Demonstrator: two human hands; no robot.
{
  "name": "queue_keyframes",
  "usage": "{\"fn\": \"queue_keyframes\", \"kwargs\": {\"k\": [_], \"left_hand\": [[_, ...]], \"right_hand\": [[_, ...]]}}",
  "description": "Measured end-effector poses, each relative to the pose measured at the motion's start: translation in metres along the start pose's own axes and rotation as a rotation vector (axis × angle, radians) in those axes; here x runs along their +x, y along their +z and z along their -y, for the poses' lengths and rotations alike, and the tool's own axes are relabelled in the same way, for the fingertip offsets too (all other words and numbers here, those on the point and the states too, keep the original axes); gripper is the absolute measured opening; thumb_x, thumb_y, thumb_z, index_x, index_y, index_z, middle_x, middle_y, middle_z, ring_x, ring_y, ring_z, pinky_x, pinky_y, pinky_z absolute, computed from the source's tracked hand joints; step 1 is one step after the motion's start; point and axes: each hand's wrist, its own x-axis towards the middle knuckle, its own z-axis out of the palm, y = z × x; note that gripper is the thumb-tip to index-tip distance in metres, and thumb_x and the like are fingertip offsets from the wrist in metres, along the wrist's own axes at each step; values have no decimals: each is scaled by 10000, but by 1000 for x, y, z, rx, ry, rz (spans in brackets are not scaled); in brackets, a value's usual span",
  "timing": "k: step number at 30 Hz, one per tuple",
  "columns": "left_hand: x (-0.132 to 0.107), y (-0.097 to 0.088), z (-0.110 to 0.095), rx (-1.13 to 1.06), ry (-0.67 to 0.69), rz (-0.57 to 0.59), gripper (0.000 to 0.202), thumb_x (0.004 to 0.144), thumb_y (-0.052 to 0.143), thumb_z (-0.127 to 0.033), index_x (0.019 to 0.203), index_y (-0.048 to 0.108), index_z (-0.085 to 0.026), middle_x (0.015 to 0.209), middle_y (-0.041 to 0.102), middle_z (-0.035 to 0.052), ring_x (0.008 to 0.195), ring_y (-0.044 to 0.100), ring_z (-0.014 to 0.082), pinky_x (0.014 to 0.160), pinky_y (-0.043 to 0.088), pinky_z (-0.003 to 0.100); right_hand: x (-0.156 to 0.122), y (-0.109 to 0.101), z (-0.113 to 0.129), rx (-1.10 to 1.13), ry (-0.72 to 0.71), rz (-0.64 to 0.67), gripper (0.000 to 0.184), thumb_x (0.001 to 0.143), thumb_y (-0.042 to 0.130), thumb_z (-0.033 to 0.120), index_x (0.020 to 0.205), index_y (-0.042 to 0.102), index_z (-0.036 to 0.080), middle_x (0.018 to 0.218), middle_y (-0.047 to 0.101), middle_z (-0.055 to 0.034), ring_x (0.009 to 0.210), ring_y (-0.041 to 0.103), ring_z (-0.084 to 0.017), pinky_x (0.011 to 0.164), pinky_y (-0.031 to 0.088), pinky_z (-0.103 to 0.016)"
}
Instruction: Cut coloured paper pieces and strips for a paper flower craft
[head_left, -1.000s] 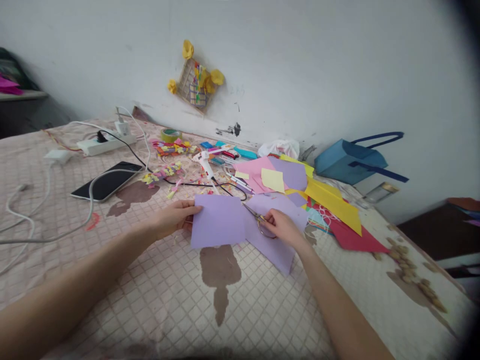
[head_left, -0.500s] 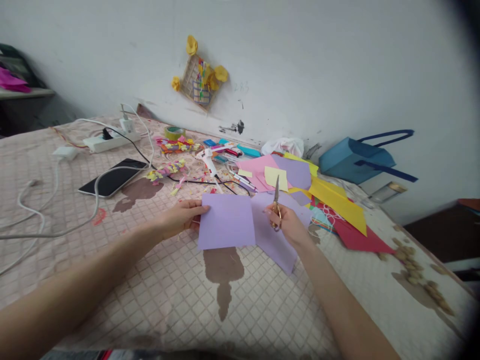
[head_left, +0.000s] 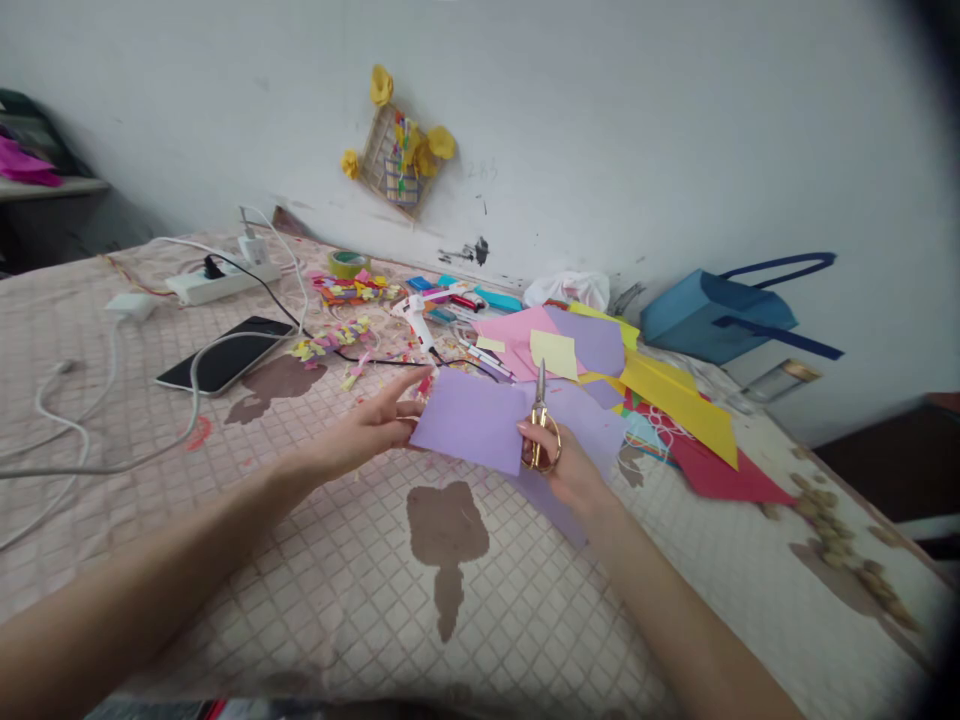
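One table (head_left: 300,620) bears the work. A large purple sheet (head_left: 596,425) lies on it, partly behind the right forearm and partly covered by a smaller purple piece (head_left: 474,420). The piece sits between the two hands; its longer run, as viewed, goes side to side, with the lower right corner dipping toward the wearer.

Left grip (head_left: 381,422): at the piece's left edge, fingers spread and index extended past the others. Whether any fingertip bears on the underside cannot be told.

Right grip (head_left: 564,462): closed around the scissors (head_left: 540,425), thumb tip at the piece's right edge. The piece therefore lies to the left of this grip and to the right of the other, neither hand being clearly nearer. Scissors: blades together, tips pointing away from the wearer, long axis roughly crosswise to the piece, just beside its right edge.
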Motion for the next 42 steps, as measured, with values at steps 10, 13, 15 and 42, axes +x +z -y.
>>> {"fn": "queue_keyframes", "kwargs": {"k": [10, 13, 15, 42], "left_hand": [[1, 1, 11, 289, 138, -37, 226, 696, 617, -109, 918, 648, -139, 945, 628, 81, 842, 589, 170, 750, 454, 250], [2, 3, 6, 101, 117, -55, 368, 711, 606, -96, 1069, 602, -182, 1043, 622, 74, 913, 585, 179, 798, 459, 270], [3, 7, 4, -117, 131, -44, 537, 701, 621, -91, 1201, 504, -251, 1164, 578, 59, 1005, 561, 200, 849, 459, 321], [10, 14, 24, -396, -106, -248, 199, 762, 624, -155, 957, 624, -114, 929, 680, 104, 777, 638, 151, 724, 524, 255]], "right_hand": [[-4, 4, -3, -12, 14, 44, 255, 647, 690, 330, 611, 502, 162, 509, 472, 55, 448, 419, -63, 440, 293, -209], [-5, 8, -4, 21, -49, 54, 253, 668, 682, 326, 626, 488, 168, 521, 468, 58, 455, 415, -61, 445, 293, -207], [-7, 12, -6, 60, -106, 2, 260, 675, 680, 328, 634, 473, 175, 529, 470, 59, 455, 413, -61, 443, 289, -205], [-17, 29, -10, 14, -208, -76, 302, 702, 654, 441, 658, 504, 182, 521, 401, 63, 447, 363, -62, 426, 269, -210]]}}
